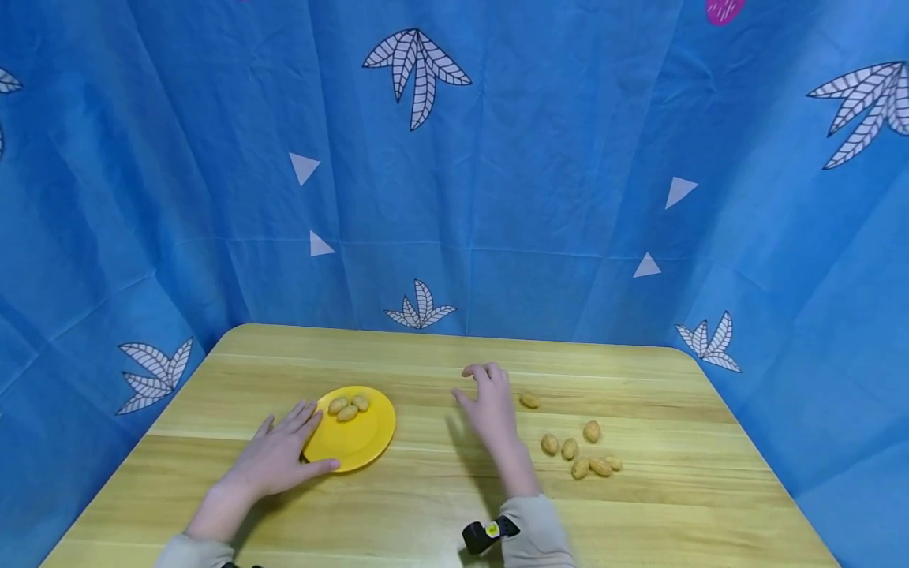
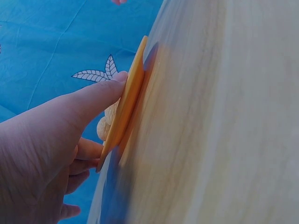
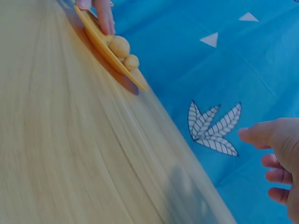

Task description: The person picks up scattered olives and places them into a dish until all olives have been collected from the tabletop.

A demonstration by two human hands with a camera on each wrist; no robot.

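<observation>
A round yellow plate lies on the table, with 3 tan oval nuts with rough shells grouped toward its far side. My left hand rests at the plate's left edge, fingers spread and fairly straight, its thumb touching the near rim. Above the table, right of the plate, my right hand hangs in the air with thumb and fingers loosely bent and apart. Nothing is between them in the right wrist view. Nearest to it lies a single nut.
Several more nuts lie loosely grouped on the right part of the wooden table. A blue curtain with leaf and triangle prints hangs behind the table and along its sides. A black band sits at the right wrist.
</observation>
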